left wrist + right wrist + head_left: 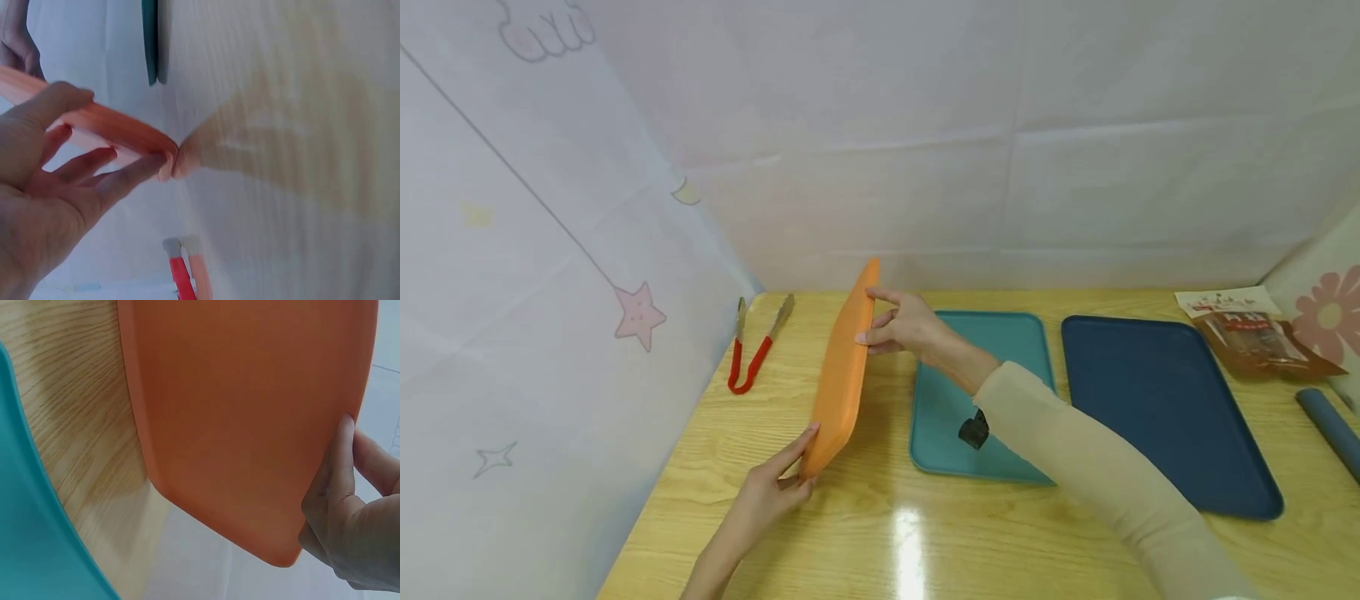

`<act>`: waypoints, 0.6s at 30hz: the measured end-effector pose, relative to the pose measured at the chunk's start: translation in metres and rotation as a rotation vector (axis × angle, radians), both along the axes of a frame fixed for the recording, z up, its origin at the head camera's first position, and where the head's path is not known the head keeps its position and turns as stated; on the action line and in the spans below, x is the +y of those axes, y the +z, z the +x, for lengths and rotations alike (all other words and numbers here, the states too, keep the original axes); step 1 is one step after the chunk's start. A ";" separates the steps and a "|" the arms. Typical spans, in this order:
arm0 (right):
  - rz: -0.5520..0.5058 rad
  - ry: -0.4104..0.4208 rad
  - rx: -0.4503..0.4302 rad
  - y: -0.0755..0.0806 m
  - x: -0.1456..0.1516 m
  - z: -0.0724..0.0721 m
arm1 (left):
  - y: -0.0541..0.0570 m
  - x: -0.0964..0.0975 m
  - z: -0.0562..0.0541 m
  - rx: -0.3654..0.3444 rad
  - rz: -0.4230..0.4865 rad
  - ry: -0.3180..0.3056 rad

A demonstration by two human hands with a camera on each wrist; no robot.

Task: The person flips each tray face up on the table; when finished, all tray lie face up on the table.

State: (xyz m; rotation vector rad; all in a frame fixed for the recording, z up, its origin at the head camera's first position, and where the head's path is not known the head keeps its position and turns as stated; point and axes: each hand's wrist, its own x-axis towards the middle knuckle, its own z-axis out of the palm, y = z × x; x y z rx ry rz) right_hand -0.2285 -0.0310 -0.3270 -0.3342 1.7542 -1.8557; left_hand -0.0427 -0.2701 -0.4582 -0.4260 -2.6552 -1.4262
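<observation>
An orange tray (842, 367) is tilted up steeply on its long side above the left part of the table, between my two hands. My left hand (769, 487) grips its near end, thumb on one face and fingers on the other, as the left wrist view shows. At the upper edge toward the far end, my right hand (904, 325) pinches the rim between thumb and fingers. In the right wrist view, the tray's shallow inner face (250, 412) looks toward that camera, with its lower edge close over the wooden table (75, 394).
A teal tray (947, 392) lies flat under my right forearm, and a dark blue tray (1157, 408) lies right of it. Red-handled tongs (748, 367) rest at the back left. A brown food packet (1255, 333) and a grey-blue cylinder (1330, 429) are at the right.
</observation>
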 end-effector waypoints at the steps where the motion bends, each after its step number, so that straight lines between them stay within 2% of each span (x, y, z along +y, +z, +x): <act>1: -0.007 0.003 -0.007 0.001 0.000 0.001 | 0.001 0.004 0.003 0.015 -0.011 0.024; 8: -0.064 0.012 -0.027 0.005 -0.005 0.002 | 0.004 0.027 0.014 0.137 -0.097 0.176; 13: -0.095 0.003 -0.027 0.009 -0.011 0.005 | 0.008 0.039 0.017 0.273 -0.147 0.206; 18: -0.116 -0.016 -0.028 0.010 -0.015 0.007 | 0.021 0.050 0.014 0.450 -0.223 0.207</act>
